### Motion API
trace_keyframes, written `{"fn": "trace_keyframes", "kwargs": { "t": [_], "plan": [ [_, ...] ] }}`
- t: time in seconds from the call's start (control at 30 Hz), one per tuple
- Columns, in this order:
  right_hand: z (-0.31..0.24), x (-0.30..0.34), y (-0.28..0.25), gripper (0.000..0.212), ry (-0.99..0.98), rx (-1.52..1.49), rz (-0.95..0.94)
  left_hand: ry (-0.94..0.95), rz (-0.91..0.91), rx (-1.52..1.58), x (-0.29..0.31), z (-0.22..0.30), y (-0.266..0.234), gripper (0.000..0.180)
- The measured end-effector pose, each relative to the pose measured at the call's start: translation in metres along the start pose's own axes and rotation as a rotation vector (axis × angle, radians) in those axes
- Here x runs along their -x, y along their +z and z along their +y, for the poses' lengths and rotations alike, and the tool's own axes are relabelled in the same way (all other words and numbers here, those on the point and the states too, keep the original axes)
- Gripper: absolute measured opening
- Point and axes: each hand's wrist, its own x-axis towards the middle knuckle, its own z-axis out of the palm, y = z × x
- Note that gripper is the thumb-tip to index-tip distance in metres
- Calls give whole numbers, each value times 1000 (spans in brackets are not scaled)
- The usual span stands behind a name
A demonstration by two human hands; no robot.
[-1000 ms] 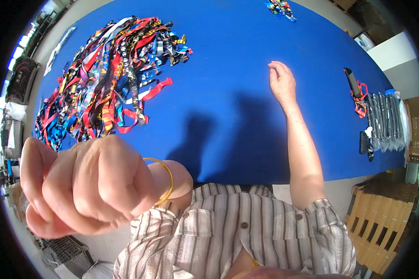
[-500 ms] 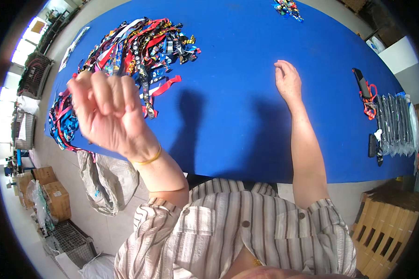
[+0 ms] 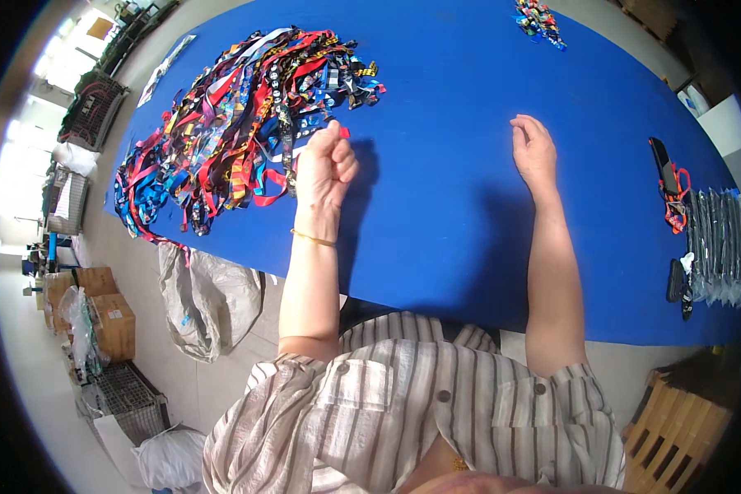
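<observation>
A big heap of printed lanyards (image 3: 243, 123) in red, black, blue and yellow spreads over the left part of the blue table (image 3: 436, 206). My left hand (image 3: 325, 169), with a yellow bangle at its wrist, is curled into a fist at the heap's right edge. No strap shows in its fingers, and part of a red ribbon lies just behind it. My right hand (image 3: 535, 152) is over the table to the right, holding nothing. Its fingers are loosely stretched, and no object is close to it.
At the far edge lies a small bunch of lanyards (image 3: 539, 23). Orange-handled scissors (image 3: 675, 193) and a stack of plastic-wrapped dark items (image 3: 716, 247) lie on the right. A grey-white sack (image 3: 206, 305) hangs at the table's left front; cardboard boxes (image 3: 111, 325) stand on the floor.
My left hand has come down from its raised position and moved right, its fingers curling tighter. The view has shifted slightly; my right hand keeps about the same place on the table.
</observation>
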Motion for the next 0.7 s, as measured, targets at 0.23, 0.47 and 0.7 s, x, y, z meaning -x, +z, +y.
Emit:
{"fn": "trace_keyframes", "kwargs": {
  "t": [0.23,0.47,0.7],
  "plan": [
    [0,3,1,13,-4,-38,-3,-70,134,-77,-12,-19,-17,27],
    [-1,2,2,14,-20,-30,-8,-75,191,-130,-16,-31,-31,24],
    [13,0,-3,11,-105,6,69,-30,168,-211,-18,-42,-20,22]
  ]
}}
